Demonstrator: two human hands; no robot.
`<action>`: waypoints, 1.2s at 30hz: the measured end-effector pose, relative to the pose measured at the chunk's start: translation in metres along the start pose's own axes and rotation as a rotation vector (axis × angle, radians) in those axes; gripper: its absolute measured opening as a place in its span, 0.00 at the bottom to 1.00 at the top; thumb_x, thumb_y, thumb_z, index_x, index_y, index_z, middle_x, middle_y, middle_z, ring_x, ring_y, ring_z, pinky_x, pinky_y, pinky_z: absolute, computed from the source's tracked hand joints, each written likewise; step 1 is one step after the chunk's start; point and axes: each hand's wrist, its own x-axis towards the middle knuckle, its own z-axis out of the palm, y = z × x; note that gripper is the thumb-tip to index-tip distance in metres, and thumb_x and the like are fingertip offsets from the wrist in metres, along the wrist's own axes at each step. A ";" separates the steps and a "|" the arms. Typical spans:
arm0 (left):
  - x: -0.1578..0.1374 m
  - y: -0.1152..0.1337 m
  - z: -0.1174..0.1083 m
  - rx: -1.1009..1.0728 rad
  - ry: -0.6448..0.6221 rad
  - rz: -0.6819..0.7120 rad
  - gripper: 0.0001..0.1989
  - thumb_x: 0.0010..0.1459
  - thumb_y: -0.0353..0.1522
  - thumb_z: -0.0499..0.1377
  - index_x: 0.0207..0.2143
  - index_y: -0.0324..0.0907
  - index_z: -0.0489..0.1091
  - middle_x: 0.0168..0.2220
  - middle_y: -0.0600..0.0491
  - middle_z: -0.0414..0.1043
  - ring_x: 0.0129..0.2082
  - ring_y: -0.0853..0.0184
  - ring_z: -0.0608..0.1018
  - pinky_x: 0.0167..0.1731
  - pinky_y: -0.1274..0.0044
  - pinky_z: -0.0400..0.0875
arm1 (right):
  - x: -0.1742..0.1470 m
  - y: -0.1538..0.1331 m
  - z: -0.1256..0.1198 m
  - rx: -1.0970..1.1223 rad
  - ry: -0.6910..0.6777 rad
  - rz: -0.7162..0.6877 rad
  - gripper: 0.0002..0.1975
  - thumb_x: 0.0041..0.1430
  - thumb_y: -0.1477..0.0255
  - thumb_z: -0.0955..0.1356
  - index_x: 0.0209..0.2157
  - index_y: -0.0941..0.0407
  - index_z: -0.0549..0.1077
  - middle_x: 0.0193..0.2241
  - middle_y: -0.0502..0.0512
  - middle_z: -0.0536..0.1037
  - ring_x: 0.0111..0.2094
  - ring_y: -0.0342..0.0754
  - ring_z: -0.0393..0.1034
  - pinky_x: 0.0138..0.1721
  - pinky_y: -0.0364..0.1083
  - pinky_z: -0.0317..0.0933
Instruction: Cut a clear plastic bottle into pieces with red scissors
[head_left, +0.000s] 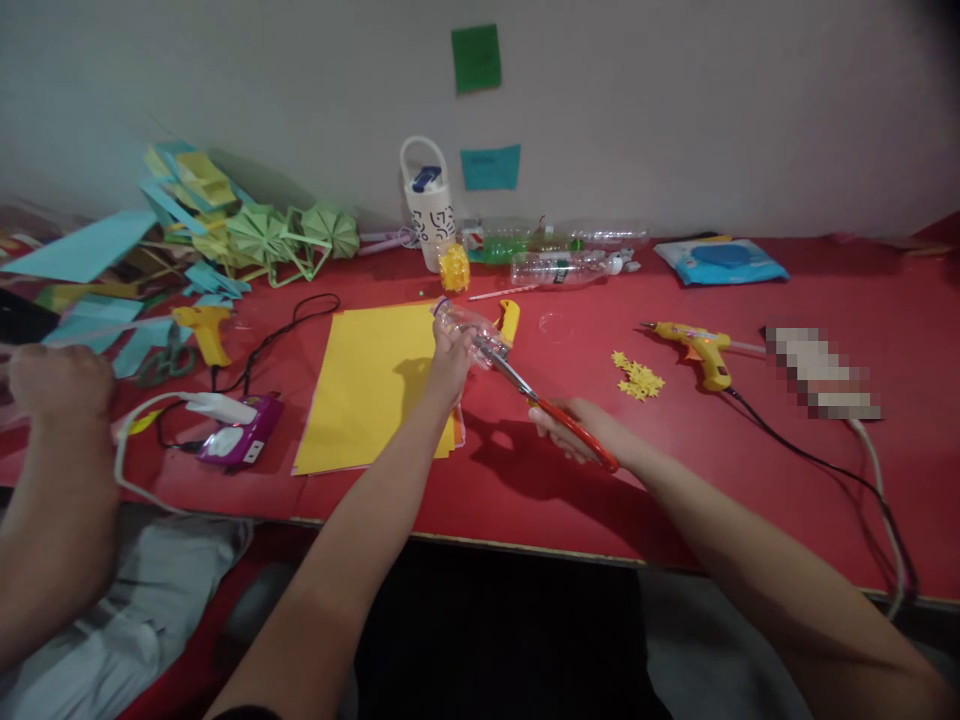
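Note:
My left hand [450, 362] is closed around a clear piece of plastic bottle [469, 325], whose neck points up and away to the left. In my right hand [574, 428] is a pair of scissors [547, 405] with red handles and metal blades. The blades reach to the cut side of the bottle piece, where they touch or overlap it; the exact spot is hard to make out. Below and left of my left hand lies a stack of yellow paper sheets [360, 390]. Just behind the blades is a yellow cutter handle [510, 318].
Small yellow stars [639, 380] and a yellow glue gun [694, 345] lie on the right. Clear bottles [559, 267], a white tumbler [431, 220] and a wipes packet [720, 262] stand along the back. Left are a purple power strip [244, 435], another glue gun [206, 328] and a co-worker's hand [60, 380].

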 end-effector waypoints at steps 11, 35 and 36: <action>-0.003 0.003 0.008 0.044 0.078 -0.043 0.13 0.57 0.26 0.59 0.40 0.49 0.59 0.32 0.56 0.75 0.43 0.61 0.81 0.45 0.66 0.75 | 0.002 -0.002 0.006 0.051 0.042 0.073 0.30 0.48 0.39 0.66 0.21 0.53 0.60 0.13 0.42 0.58 0.12 0.38 0.53 0.15 0.42 0.50; -0.002 -0.001 0.004 0.086 0.073 -0.034 0.18 0.54 0.28 0.64 0.44 0.50 0.63 0.45 0.51 0.72 0.52 0.62 0.75 0.52 0.66 0.72 | 0.000 -0.002 0.003 0.018 0.018 0.060 0.28 0.52 0.42 0.66 0.24 0.53 0.63 0.12 0.41 0.59 0.12 0.39 0.56 0.15 0.42 0.54; -0.002 -0.001 0.004 0.068 0.079 -0.043 0.17 0.54 0.28 0.64 0.44 0.49 0.63 0.45 0.51 0.72 0.51 0.62 0.75 0.52 0.66 0.72 | 0.000 -0.002 0.004 0.026 0.013 0.064 0.28 0.53 0.42 0.66 0.24 0.53 0.63 0.12 0.41 0.59 0.11 0.39 0.55 0.15 0.42 0.54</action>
